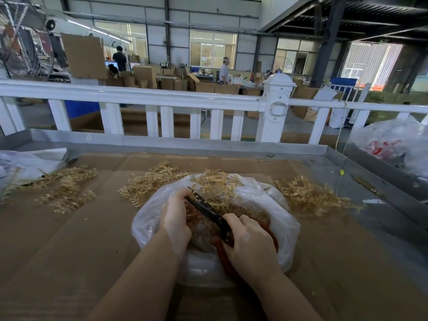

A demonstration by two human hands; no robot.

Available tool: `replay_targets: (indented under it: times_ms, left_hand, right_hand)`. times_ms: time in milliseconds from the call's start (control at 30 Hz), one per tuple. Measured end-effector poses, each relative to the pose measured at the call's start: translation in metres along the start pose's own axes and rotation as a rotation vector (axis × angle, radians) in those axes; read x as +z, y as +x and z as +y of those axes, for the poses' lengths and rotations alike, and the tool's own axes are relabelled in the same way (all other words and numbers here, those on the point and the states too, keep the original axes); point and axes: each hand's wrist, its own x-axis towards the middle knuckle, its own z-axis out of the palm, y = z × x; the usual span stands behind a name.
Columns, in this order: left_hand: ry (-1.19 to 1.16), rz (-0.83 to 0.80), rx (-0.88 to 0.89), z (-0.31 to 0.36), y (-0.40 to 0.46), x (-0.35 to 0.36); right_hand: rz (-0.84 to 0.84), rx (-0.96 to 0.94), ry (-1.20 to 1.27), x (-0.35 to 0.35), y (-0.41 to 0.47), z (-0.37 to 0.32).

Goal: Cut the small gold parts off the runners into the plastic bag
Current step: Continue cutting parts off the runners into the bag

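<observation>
Low in the centre of the frame, the right hand (pixel 249 245) has its grip curled round the red handles of the scissors (pixel 209 210). The left hand (pixel 176 213) pinches a gold runner (pixel 217 193) inside the open plastic bag (pixel 278 205). The blades look nearly closed. Their long axis runs diagonally, tips pointing to the upper left, close beside the left fingers; a hurried snip could nick them, or flick parts over the bag's rim onto the desk (pixel 69 239).
</observation>
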Motion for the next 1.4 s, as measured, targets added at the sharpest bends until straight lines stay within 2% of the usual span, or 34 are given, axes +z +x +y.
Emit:
replay_targets:
  times_ms: [267,467,667,767,933,1000,1133,1300,1400]
  left_hand:
    - [0.14,0.104,0.14,0.001,0.004,0.006]
    - [0.132,0.036,0.254,-0.002,-0.004,0.001]
    - [0.034,-0.025,0.206,-0.002,-0.012,-0.004]
    - [0.114,-0.048,0.201,-0.001,-0.014,-0.004]
    - [0.188,0.081,0.151,0.008,-0.008,0.003]
    - [0.218,0.108,0.181,0.011,-0.005,0.006]
    - [0.302,0.063,0.247,0.014,-0.003,0.007]
    - [0.221,0.001,0.154,0.015,-0.011,-0.001]
    - [0.159,-0.014,0.154,0.015,-0.014,-0.005]
  right_hand:
    - [0.007,0.003,-0.021,0.002,0.0,0.001]
    - [-0.043,0.015,0.004,0.003,-0.001,0.004]
    - [-0.016,0.021,0.016,0.002,-0.001,0.002]
    - [-0.025,0.026,0.015,0.002,0.0,0.002]
    - [-0.036,0.014,-0.003,0.002,0.0,0.0]
    - [-0.025,0.009,-0.029,0.001,0.0,0.0]
    - [0.0,0.004,-0.049,0.002,-0.001,0.0]
    - [-0.006,0.015,0.001,0.003,0.0,0.001]
    - [0.0,0.012,0.002,0.004,-0.001,0.001]
